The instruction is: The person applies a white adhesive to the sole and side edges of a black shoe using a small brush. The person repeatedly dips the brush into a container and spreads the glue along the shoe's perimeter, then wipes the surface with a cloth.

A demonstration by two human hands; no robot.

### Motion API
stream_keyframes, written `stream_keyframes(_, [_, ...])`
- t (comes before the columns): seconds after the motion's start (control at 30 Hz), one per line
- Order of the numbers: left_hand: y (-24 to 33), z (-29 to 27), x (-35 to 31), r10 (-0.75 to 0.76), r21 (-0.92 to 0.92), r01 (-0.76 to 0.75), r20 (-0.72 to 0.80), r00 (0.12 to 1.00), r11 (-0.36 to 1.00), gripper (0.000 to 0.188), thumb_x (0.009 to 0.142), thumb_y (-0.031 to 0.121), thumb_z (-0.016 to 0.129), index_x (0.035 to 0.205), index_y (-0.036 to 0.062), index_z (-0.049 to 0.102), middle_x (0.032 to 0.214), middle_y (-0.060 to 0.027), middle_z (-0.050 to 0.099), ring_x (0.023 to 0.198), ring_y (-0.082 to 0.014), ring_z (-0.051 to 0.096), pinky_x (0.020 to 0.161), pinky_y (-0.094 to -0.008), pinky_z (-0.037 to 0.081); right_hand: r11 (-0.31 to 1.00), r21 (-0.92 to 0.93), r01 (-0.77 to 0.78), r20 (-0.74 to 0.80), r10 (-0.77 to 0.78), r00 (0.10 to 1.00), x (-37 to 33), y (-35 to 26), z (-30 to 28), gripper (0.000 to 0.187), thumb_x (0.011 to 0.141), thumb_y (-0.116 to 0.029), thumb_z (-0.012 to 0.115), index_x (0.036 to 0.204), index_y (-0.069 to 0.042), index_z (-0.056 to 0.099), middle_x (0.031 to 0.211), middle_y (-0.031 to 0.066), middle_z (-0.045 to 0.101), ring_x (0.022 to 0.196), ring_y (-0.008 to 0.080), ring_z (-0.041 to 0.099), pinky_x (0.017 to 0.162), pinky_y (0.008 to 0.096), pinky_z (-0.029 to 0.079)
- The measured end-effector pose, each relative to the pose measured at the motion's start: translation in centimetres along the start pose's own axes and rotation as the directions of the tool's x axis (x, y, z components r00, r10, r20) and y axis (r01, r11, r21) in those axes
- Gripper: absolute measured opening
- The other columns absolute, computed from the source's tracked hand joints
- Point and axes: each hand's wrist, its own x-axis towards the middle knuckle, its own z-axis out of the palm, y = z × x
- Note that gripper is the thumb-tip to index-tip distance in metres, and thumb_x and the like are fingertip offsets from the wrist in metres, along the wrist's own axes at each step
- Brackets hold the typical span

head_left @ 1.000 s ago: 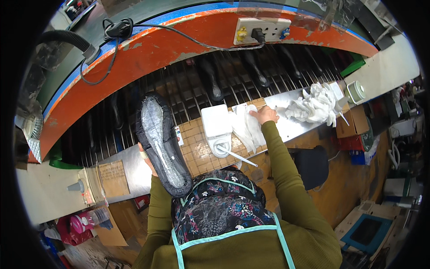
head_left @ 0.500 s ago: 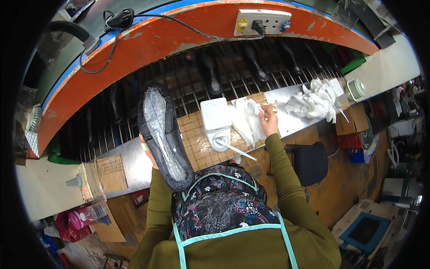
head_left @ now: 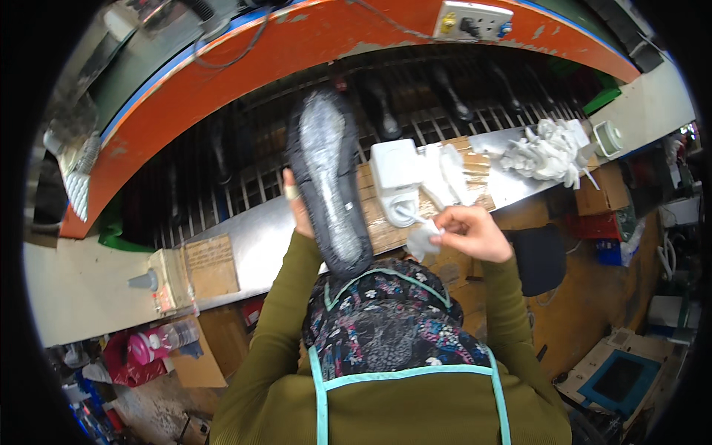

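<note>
My left hand (head_left: 300, 211), with a pale band round one finger, grips a black shoe upper (head_left: 352, 215) from its left side. The upper's underside faces me, toe end up, with a shiny greyish strip (head_left: 326, 141) down its middle. Between the fingertips of my right hand (head_left: 471, 231) is a small thin white piece (head_left: 423, 241), slightly blurred. Just beyond it stands a white plastic pot (head_left: 397, 170) with a round opening and a white handle leaning out. Thin white pieces (head_left: 447, 174) lie beside the pot on the taped cardboard (head_left: 386, 236).
Several black shoe forms (head_left: 450, 93) rest on the metal rods under the orange hood (head_left: 222, 78). A heap of white pieces (head_left: 545, 153) lies at the right, beside a white round container (head_left: 608, 139). A dark stool (head_left: 538, 259) stands below the bench.
My right hand has come back from the white pieces toward me, now carrying one. The shoe upper in my left hand stands more upright. The whole view has shifted slightly.
</note>
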Motion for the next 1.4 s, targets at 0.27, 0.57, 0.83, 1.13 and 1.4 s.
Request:
stream_keyframes(0.27, [0.1,1.3,-0.6,-0.042,-0.236,0.064,0.098,0.994,0.970,0.092,0.083,0.077,0.040,0.135,0.0013,0.046,0.121,-0.0220,0.059,0.106,-0.0343,0.062,0.097,-0.0448,0.049,0.910,0.368,0.191,0.022,-0.214,0.977,4.6,-7.6,7.6,0.016,0.084,-0.001,0.070,0.097,0.003,0.062,0.094,0.0040,0.065,0.090,0.0090,0.062,0.076,0.0230,0.052])
stream_keyframes(0.57, [1.8,2.8,-4.9,0.104,0.150,-0.093,-0.071,0.992,0.984,0.104,0.077,0.081,0.047,0.141,-0.0005,0.038,0.138,-0.0172,0.049,0.124,-0.0275,0.051,0.108,-0.0383,0.040,0.891,0.305,0.337,-0.067,-0.333,0.940,12.1,-7.8,8.8,0.012,0.085,0.001,0.068,0.095,0.002,0.062,0.091,0.0033,0.066,0.087,0.0091,0.064,0.080,0.0230,0.054])
stream_keyframes(0.83, [2.7,0.8,-6.6,0.128,0.010,-0.128,-0.033,0.991,0.992,0.102,0.073,0.079,0.056,0.140,0.0022,0.039,0.126,-0.0150,0.056,0.110,-0.0238,0.061,0.092,-0.0360,0.054,0.686,-0.453,0.569,-0.103,-0.675,0.731,15.7,-8.0,10.0,0.017,0.076,-0.013,0.077,0.086,-0.005,0.067,0.116,0.0083,0.065,0.115,0.0246,0.052,0.102,0.0397,0.036])
stream_keyframes(1.13, [3.5,-0.1,-6.9,0.146,0.049,-0.146,0.001,0.989,0.988,0.100,0.078,0.077,0.051,0.144,0.0049,0.033,0.136,-0.0154,0.049,0.120,-0.0262,0.054,0.101,-0.0392,0.048,0.745,-0.471,0.472,-0.226,-0.619,0.752,17.0,-8.1,11.4,0.036,0.073,-0.023,0.079,0.103,-0.009,0.064,0.132,0.0135,0.055,0.136,0.0318,0.036,0.114,0.0465,0.019])
stream_keyframes(1.4, [3.3,0.5,-6.1,0.135,0.102,-0.131,-0.031,0.990,0.986,0.099,0.078,0.078,0.048,0.143,0.0043,0.036,0.132,-0.0140,0.053,0.119,-0.0234,0.056,0.101,-0.0358,0.048,0.586,-0.639,0.499,0.076,-0.597,0.799,15.2,-9.4,12.7,0.031,0.073,-0.031,0.077,0.092,-0.010,0.065,0.147,0.0268,0.033,0.143,0.0514,-0.006,0.109,0.0670,-0.003])
